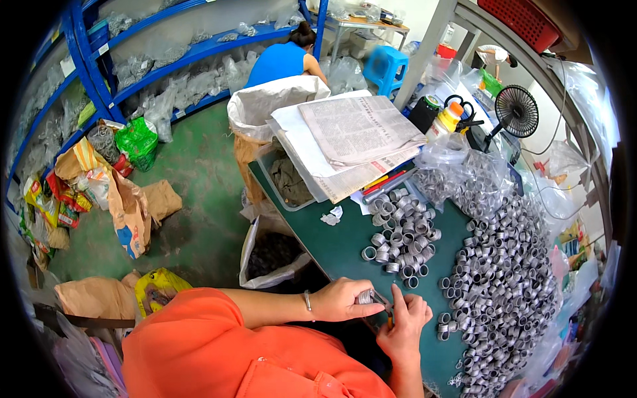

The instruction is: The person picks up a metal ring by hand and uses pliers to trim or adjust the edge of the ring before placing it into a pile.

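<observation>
Blue shelving (99, 105) with bagged goods stands at the far left, with a brown paper bag (130, 222) on the green floor before it. An open white sack (255, 111) stands beside the table (325, 247). At the table's near edge, the left hand (344, 302) is closed, pinching a grey metal coil (364, 297) between thumb and fingers. Just right of it, the right hand (406, 318) is curled around a small tool (390, 322) with an orange part, its index finger extended; the tool's kind is hard to tell. Beyond the hands lies a smaller heap of rings (403, 233); further right spreads a larger heap (501, 285), below a black fan (516, 111).
</observation>
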A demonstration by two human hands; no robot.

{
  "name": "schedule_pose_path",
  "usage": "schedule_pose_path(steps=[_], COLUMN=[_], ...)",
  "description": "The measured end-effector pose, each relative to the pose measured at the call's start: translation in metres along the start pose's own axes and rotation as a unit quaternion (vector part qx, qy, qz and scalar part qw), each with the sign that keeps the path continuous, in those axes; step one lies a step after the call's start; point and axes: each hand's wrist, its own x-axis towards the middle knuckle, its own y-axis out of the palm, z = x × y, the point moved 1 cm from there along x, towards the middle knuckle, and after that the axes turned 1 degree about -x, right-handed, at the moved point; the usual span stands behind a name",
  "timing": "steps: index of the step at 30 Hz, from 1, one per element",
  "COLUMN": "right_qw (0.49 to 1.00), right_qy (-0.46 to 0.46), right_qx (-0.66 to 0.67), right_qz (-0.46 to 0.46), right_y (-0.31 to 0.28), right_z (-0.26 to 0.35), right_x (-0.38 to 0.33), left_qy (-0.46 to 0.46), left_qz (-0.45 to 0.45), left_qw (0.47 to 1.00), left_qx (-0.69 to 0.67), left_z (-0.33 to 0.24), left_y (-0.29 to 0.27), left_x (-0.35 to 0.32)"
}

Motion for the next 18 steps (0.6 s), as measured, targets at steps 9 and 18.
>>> schedule_pose_path(steps=[9,18], right_qw=[1.000,0.996], right_qy=[-0.014,0.034], right_qx=[0.002,0.083], right_qz=[0.021,0.016], right_y=[0.002,0.014], right_z=[0.004,0.006], right_x=[-0.010,-0.026], left_qy=[-0.004,-0.074], left_qz=[0.020,0.051], left_qw=[0.999,0.985], left_qx=[0.050,-0.144], left_z=[0.005,0.015], left_y=[0.007,0.031], left_x=[-0.009,-0.010])
